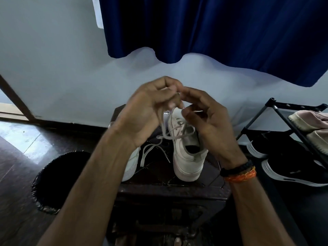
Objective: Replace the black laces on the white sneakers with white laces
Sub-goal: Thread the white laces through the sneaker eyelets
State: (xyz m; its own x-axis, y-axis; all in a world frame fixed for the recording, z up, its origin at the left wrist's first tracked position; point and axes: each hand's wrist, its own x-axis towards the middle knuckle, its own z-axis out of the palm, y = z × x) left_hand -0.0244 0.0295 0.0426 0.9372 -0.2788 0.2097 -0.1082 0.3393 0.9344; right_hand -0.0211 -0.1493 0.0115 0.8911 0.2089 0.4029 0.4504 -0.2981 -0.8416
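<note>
Two white sneakers stand on a small dark wooden table (209, 176). The right sneaker (188, 157) shows its heel to me and carries a white lace (172, 136) crossing its eyelets. Most of the left sneaker (132, 162) is hidden behind my left forearm. My left hand (149, 110) and my right hand (207, 118) are raised above the right sneaker, fingertips close together, each pinching a strand of the white lace. Loose loops of lace (147, 153) hang between the two sneakers. No black lace is visible.
A dark round bin (58, 180) sits on the floor at the left of the table. At the right stands a black shoe rack (284, 114) with a pale shoe (312, 125), and black sneakers (291, 167) lie on the floor below. A blue curtain (213, 29) hangs above.
</note>
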